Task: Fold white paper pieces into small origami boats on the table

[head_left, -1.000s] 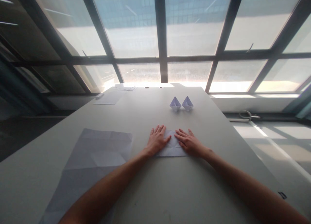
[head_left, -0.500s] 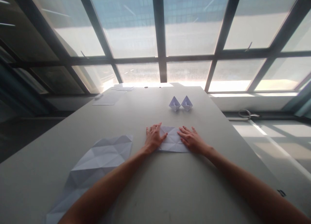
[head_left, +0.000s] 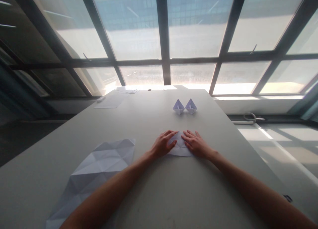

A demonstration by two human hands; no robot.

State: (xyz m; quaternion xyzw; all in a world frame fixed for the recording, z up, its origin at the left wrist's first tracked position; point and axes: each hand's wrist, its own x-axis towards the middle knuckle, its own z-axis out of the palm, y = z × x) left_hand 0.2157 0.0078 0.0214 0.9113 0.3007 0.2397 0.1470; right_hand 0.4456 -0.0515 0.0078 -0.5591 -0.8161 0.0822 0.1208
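A small folded sheet of white paper (head_left: 182, 152) lies on the table under both my hands, with crease lines meeting near its middle. My left hand (head_left: 162, 144) rests over the paper's left side, fingers stretched toward its top point and thumb apart from them. My right hand (head_left: 196, 145) lies flat on the right side, fingers spread. The paper's outer edges are hidden beneath the hands. Beyond them stand two folded paper boats (head_left: 178, 107) side by side.
A large creased sheet of paper (head_left: 104, 161) lies to the left, partly under my left forearm. Flat white sheets (head_left: 111, 100) rest at the table's far left. Tall windows (head_left: 139, 33) rise behind the white table (head_left: 159, 196).
My left hand has moved right, toward the paper's middle. The paper's top left now slants up to a point where a straight edge showed before. My right hand has stayed put.
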